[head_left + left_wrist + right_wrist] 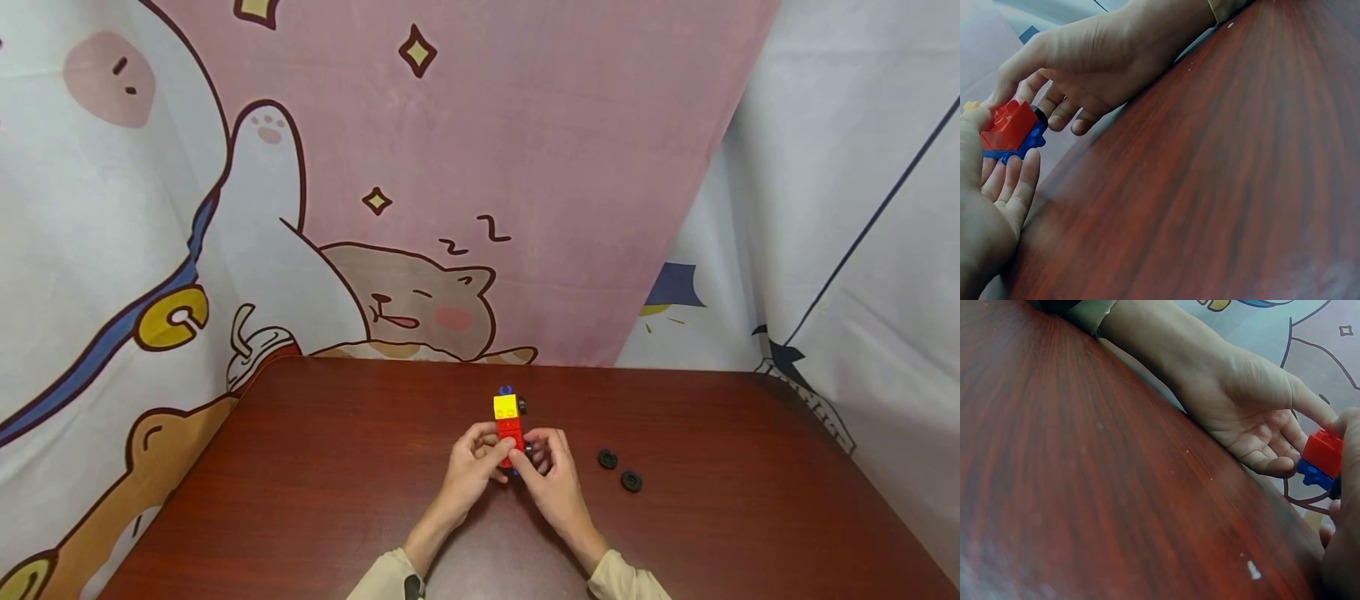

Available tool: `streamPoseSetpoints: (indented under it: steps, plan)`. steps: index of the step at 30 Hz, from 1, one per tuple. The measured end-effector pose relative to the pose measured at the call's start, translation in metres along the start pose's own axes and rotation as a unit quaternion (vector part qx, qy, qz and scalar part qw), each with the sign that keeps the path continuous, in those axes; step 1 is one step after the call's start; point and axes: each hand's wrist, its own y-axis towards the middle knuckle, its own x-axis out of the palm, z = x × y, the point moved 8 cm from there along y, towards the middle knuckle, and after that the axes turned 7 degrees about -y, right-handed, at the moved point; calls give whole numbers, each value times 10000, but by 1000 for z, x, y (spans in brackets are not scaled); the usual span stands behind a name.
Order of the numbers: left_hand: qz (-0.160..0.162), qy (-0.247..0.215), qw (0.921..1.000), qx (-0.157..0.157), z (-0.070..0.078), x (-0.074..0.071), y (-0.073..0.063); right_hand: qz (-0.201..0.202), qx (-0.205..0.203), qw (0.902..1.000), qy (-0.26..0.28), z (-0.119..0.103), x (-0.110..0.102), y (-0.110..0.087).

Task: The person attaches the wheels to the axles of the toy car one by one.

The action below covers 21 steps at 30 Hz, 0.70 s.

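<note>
Both hands hold a toy car of building blocks over the table, with a yellow brick point(506, 406) toward its far end. Red bricks point(1013, 128) sit behind it on a blue base point(1315, 476). Along the car's right side are black wheels point(522, 406), one far and one near the right fingers. My left hand point(468, 475) grips the near end, thumb on top of the red brick and fingers below. From the right, my right hand point(555, 487) pinches the same end, its thumb on the red and its fingers curled by the near wheel.
Two loose black wheels point(607, 459) lie on the dark red wooden table point(337, 467), to the right of the right hand. A printed cloth point(570, 208) with cartoon animals hangs behind the table's far edge and along its sides.
</note>
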Motion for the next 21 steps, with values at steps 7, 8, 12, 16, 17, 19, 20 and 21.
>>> streamPoseSetpoints:
  steps: [7,8,12,16,17,19,20,21]
  plan:
    - [109,-53,9999,-2,-1,-2,0,-419,181,9988,148,18,10,3]
    - [123,-51,9999,-3,-1,-3,0,-442,177,9988,141,23,12,4]
    - [174,-63,9998,-17,-2,-3,0,-473,174,9986,142,41,18,7]
    - [200,-66,9998,-54,-3,-3,0,-501,51,9986,148,46,19,7]
    - [200,-60,9998,-63,-3,-3,0,-515,15,9986,144,46,19,7]
    - [212,-73,9997,-56,-3,-3,0,-538,-61,9984,142,45,20,7]
    - [216,-81,9997,-41,-2,-3,0,-556,-101,9983,111,44,20,7]
    - [219,-95,9997,-25,-2,-3,0,-560,-136,9983,73,44,20,7]
